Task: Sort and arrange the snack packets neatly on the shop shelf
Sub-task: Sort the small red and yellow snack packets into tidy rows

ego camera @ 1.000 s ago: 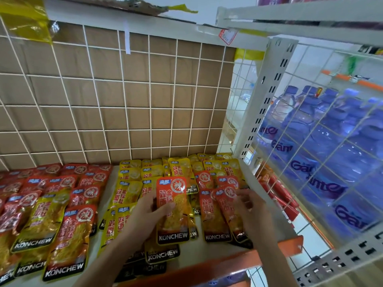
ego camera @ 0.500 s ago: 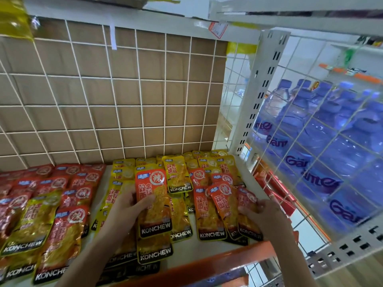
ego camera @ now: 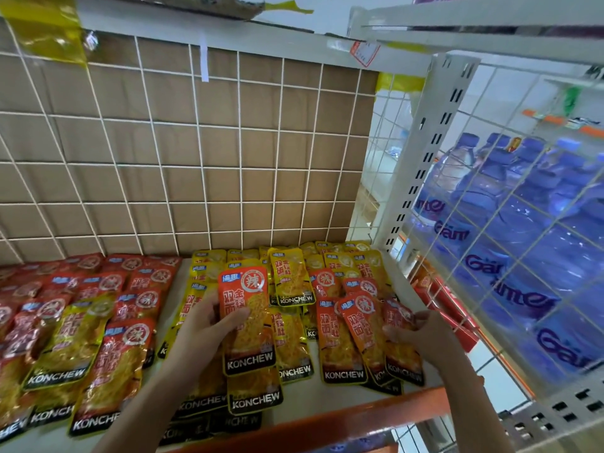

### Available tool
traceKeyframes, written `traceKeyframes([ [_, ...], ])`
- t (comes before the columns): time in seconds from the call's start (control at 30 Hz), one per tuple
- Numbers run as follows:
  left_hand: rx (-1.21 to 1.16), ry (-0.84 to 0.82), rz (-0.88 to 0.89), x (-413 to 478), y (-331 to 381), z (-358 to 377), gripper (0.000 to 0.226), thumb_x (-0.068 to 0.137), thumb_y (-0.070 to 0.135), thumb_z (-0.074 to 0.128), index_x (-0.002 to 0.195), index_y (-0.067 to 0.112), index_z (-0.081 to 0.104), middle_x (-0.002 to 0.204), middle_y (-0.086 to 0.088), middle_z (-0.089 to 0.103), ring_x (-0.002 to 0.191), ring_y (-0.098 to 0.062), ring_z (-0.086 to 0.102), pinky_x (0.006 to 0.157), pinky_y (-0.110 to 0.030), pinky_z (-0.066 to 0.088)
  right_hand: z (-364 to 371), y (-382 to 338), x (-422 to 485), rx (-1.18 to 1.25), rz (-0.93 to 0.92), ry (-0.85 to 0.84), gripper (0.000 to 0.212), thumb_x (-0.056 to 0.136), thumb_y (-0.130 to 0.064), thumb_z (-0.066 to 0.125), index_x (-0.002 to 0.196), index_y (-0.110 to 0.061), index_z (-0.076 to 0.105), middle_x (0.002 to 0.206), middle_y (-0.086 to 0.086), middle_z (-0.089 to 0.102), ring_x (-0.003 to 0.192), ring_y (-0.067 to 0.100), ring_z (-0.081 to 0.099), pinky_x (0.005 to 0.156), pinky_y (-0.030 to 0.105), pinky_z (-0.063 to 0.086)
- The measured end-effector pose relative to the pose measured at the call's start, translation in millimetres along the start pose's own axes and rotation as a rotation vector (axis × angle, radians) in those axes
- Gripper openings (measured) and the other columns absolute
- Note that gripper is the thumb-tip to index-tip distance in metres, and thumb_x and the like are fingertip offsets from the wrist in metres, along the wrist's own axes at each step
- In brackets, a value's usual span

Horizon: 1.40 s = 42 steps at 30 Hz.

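Left hand (ego camera: 199,335) grips an orange-red foil KONCHEW snack packet (ego camera: 245,322) over the white shelf (ego camera: 327,400) front edge, half-hiding yellow foil packets (ego camera: 255,397). Right hand (ego camera: 425,336) pinches overlapped red packets (ego camera: 400,351) near the right edge, count unclear.

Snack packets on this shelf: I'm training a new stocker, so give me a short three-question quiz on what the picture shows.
1. True or false: the left hand holds a yellow packet.
2. What is stacked on the far right? A water bottles B cans C boxes
3. Fill in: the rightmost front packet, gripped by the right hand, is ___.
Key: 1 false, it holds a red packet; 2 A; 3 red.
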<state>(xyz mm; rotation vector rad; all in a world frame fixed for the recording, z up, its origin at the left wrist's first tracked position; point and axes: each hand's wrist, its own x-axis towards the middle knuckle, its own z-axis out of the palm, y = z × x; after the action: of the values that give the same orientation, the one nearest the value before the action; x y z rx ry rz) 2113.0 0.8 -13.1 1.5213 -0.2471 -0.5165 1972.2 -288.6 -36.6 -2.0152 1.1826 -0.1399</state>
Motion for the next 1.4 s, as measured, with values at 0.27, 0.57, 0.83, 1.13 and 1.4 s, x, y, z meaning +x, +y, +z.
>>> traceKeyframes([
  [0.27, 0.0, -0.033, 0.033, 5, 0, -3, 0.042, 0.071, 0.027, 0.063, 0.108, 0.008, 0.058, 0.096, -0.012, 0.072, 0.087, -0.03, 0.069, 0.082, -0.051, 0.052, 9, 4, -2, 0.203, 0.015, 0.119, 0.08, 0.059, -0.022, 0.087, 0.122, -0.009, 0.039, 0.111, 0.014, 0.059, 0.095, 0.033, 0.061, 0.083, 0.05, 0.051],
  [0.57, -0.019, -0.006, 0.06, 5, 2, -12, 0.028, 0.079, 0.021, 0.064, 0.105, 0.012, 0.061, 0.095, -0.011, 0.072, 0.086, -0.03, 0.069, 0.079, -0.046, 0.053, -6, 9, -13, 0.333, -0.144, 0.188, 0.019, 0.078, -0.009, 0.071, 0.089, -0.019, 0.058, 0.081, 0.004, 0.067, 0.075, 0.027, 0.064, 0.077, 0.05, 0.054],
  [0.83, -0.035, 0.04, 0.097, -6, 3, -53, 0.093, 0.033, 0.065, 0.082, 0.109, 0.016, 0.061, 0.1, -0.01, 0.071, 0.088, -0.028, 0.07, 0.07, -0.038, 0.055, -1, -27, -51, 0.625, -0.348, 0.104, 0.011, 0.082, -0.015, 0.064, 0.09, -0.022, 0.062, 0.081, 0.0, 0.072, 0.068, 0.012, 0.069, 0.065, 0.034, 0.054],
  [1.13, -0.101, 0.268, 0.089, -35, 3, -137, 0.056, 0.053, 0.034, 0.082, 0.102, 0.015, 0.062, 0.093, -0.01, 0.072, 0.072, -0.019, 0.07, 0.057, -0.029, 0.055, 61, -94, -85, 0.8, -0.371, -0.169, 0.041, 0.063, -0.042, 0.078, 0.093, -0.018, 0.064, 0.075, -0.01, 0.072, 0.063, 0.005, 0.068, 0.051, 0.026, 0.053],
  [1.4, -0.07, 0.384, 0.103, -69, -7, -233, 0.057, 0.053, 0.033, 0.077, 0.105, 0.013, 0.062, 0.097, -0.01, 0.072, 0.084, -0.022, 0.068, 0.071, -0.03, 0.058, 151, -162, -125, 0.679, -0.353, -0.427, 0.013, 0.084, -0.013, 0.061, 0.096, -0.016, 0.065, 0.085, 0.001, 0.074, 0.075, 0.017, 0.07, 0.063, 0.031, 0.054],
])
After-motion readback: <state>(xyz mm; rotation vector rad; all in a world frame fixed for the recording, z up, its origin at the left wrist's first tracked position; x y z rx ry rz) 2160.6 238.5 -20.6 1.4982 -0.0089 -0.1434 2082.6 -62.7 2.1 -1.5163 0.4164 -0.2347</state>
